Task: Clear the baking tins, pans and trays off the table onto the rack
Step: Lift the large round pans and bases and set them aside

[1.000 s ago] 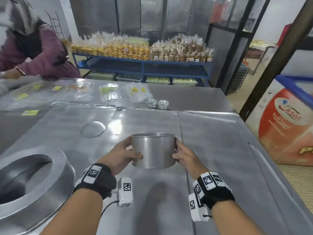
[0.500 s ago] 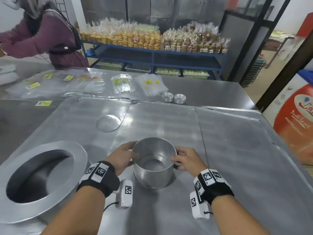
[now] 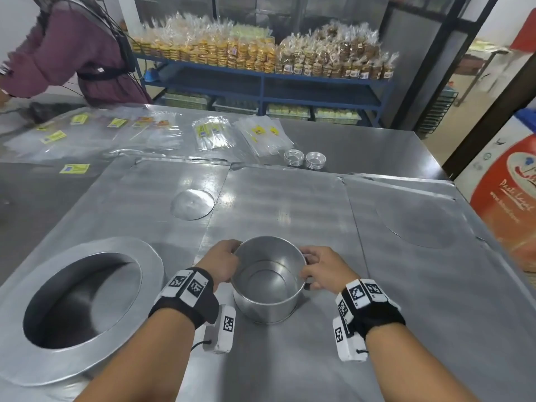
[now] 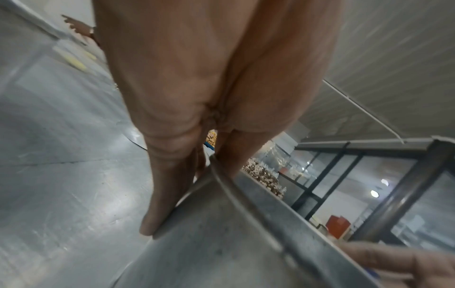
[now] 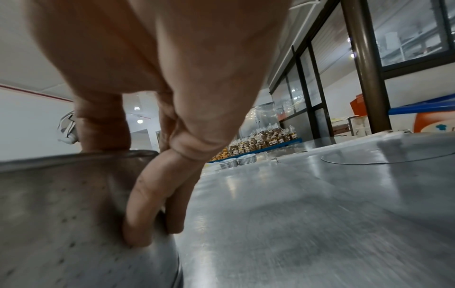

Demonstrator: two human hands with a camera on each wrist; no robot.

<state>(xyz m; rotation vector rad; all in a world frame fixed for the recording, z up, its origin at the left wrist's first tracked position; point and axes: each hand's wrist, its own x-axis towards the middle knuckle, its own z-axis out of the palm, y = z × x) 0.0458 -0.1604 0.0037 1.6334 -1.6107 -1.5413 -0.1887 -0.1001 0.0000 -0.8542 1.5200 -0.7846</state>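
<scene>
A tall round metal baking tin [image 3: 268, 285] stands upright on the steel table [image 3: 420, 300], empty and open at the top. My left hand [image 3: 222, 261] grips its left side, thumb over the rim and fingers down the wall [image 4: 169, 194]. My right hand [image 3: 320, 269] grips the right side in the same way, thumb on the rim and fingers pressed on the wall [image 5: 147, 200]. A large wide-rimmed round pan [image 3: 84, 306] sits at the near left. Two stacks of small round tins [image 3: 304, 158] stand at the far middle.
Flat round metal discs lie on the table at mid-left [image 3: 193, 204] and at right [image 3: 423, 224]. Plastic bags with yellow labels [image 3: 211, 133] cover the far side. A person in a purple top [image 3: 75, 50] leans at far left. Behind stands a blue shelf [image 3: 261, 82] of packed biscuits.
The tin came down from held in the air to standing on the table, both hands still on it. The head view tilted downward and shifted left.
</scene>
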